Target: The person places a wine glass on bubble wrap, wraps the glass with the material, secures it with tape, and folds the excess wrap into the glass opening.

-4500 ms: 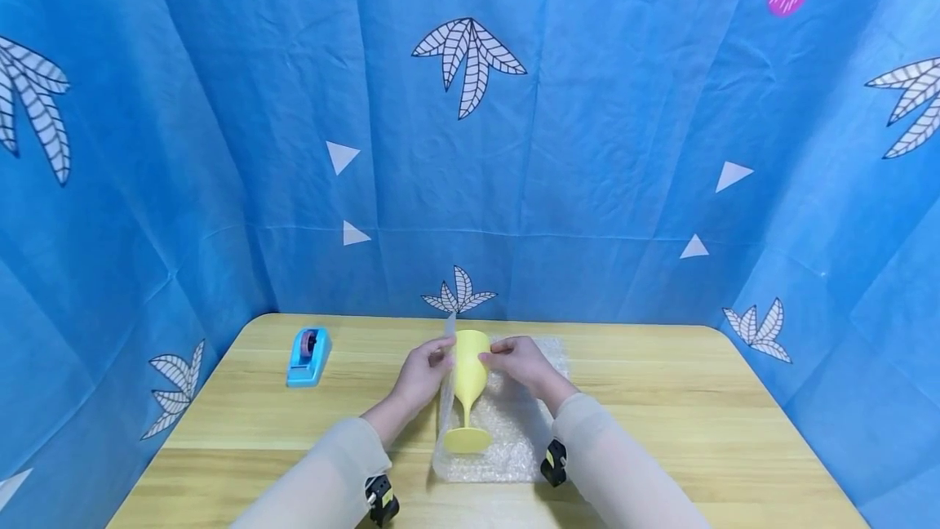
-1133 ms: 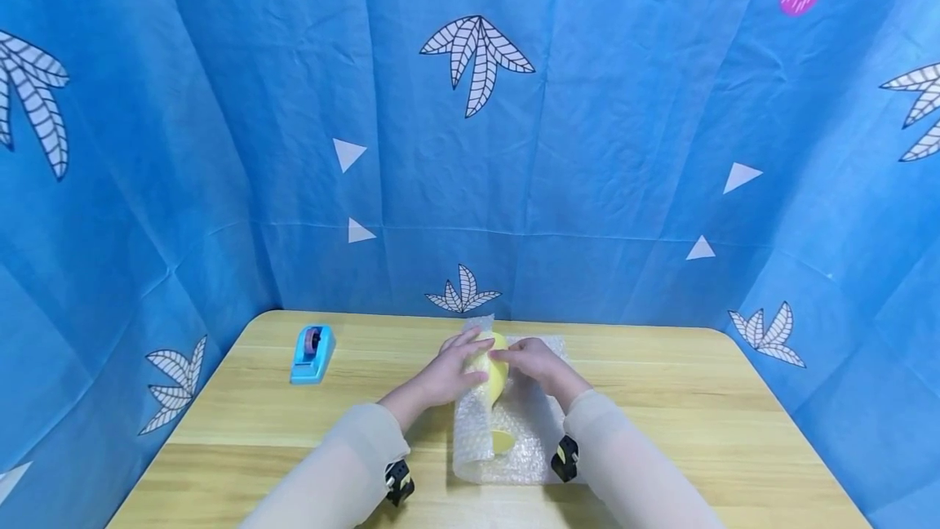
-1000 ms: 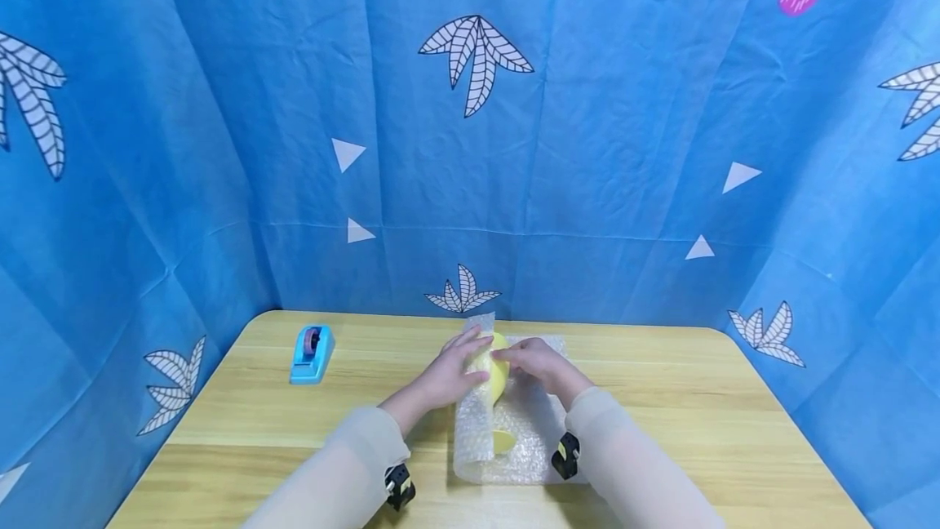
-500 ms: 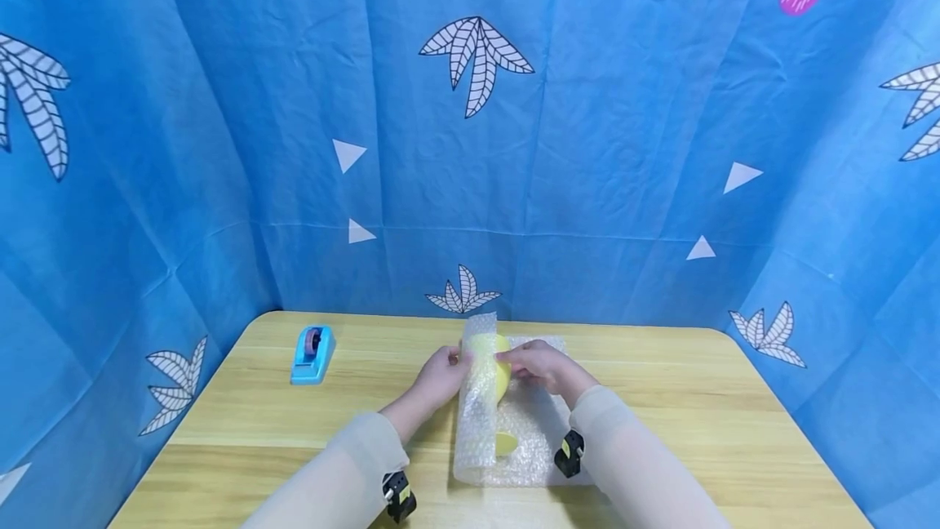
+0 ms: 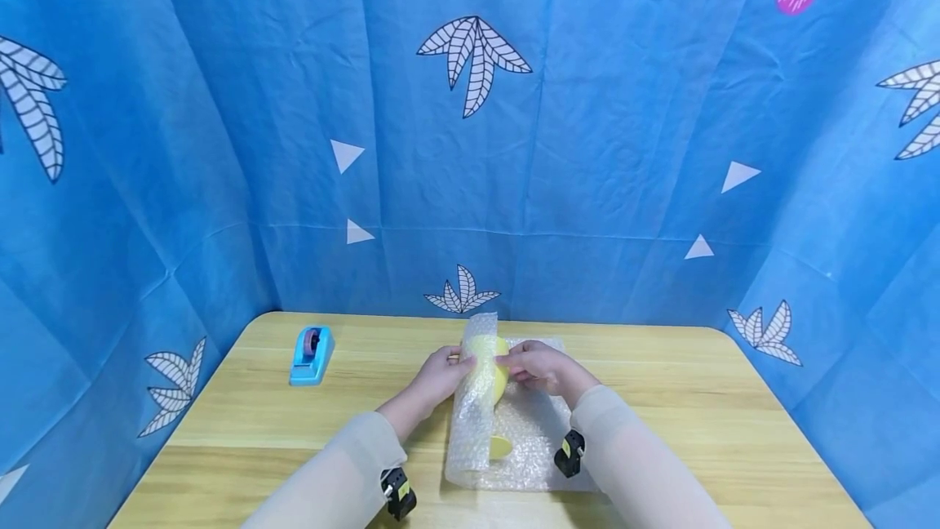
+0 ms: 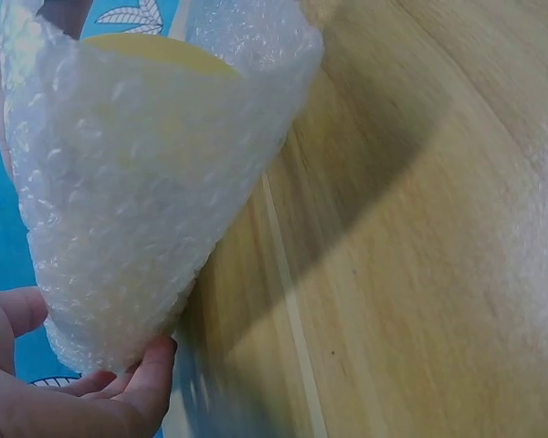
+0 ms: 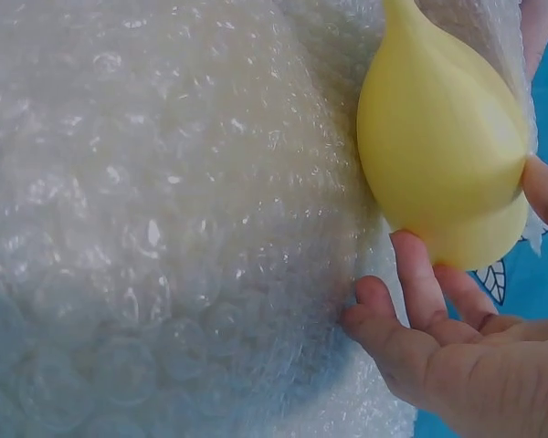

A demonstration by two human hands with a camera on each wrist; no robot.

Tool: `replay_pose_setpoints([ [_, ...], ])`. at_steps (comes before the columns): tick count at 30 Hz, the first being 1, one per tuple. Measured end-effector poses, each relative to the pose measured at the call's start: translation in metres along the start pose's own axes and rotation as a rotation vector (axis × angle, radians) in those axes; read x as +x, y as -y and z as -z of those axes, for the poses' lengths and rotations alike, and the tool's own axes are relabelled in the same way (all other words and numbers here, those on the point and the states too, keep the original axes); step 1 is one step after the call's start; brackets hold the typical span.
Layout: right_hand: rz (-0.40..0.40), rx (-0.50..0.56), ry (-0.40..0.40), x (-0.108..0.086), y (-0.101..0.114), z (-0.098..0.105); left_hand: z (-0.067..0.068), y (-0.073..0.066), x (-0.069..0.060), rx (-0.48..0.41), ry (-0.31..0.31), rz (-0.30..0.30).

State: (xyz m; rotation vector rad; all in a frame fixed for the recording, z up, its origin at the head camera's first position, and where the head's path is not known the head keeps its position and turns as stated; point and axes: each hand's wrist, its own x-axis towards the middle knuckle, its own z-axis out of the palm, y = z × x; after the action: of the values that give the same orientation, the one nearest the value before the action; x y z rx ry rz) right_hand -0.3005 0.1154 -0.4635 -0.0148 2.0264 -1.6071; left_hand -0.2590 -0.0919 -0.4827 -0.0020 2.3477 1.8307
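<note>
A yellow goblet [image 7: 438, 137] lies on its side with its rim toward the table's far edge. A sheet of bubble wrap [image 5: 470, 435] spreads under it, and the left part is folded over the goblet's left half. Only the right side of the bowl and part of the round foot [image 5: 501, 447] show uncovered. My left hand [image 5: 435, 380] grips the folded bubble wrap at the bowl's left side, thumb and fingers on either side in the left wrist view. My right hand [image 5: 547, 368] holds the bare bowl near its rim between thumb and fingers.
A blue tape dispenser [image 5: 312, 356] with a roll of tape stands at the back left of the wooden table [image 5: 661, 398]. Behind the table hangs a blue patterned curtain [image 5: 617, 145]. The wrap's flat right part lies beneath my right wrist.
The wrap's left side, upright earlier, has come over the goblet. My left hand has gone from spread on top of the wrap to its left side. The right hand stays at the bowl.
</note>
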Motion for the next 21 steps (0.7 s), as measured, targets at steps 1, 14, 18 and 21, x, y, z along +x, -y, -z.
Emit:
replay_pose_setpoints([
  [1, -0.003, 0.005, -0.005, 0.0001, -0.0003, 0.0000, 0.0005, 0.0000, -0.0001, -0.002, 0.004, -0.001],
  [14, -0.017, -0.008, -0.002, -0.0010, -0.0018, 0.0029, 0.0036, 0.0010, -0.0001, -0.095, 0.035, 0.026],
  [18, -0.018, -0.008, 0.026, -0.0001, -0.0038, 0.0061, 0.0035, 0.0006, 0.0007, -0.111, 0.032, 0.026],
  [21, -0.015, -0.012, 0.030, 0.0001, -0.0047, 0.0073, 0.0042, 0.0010, 0.0017, -0.098, 0.025, 0.016],
])
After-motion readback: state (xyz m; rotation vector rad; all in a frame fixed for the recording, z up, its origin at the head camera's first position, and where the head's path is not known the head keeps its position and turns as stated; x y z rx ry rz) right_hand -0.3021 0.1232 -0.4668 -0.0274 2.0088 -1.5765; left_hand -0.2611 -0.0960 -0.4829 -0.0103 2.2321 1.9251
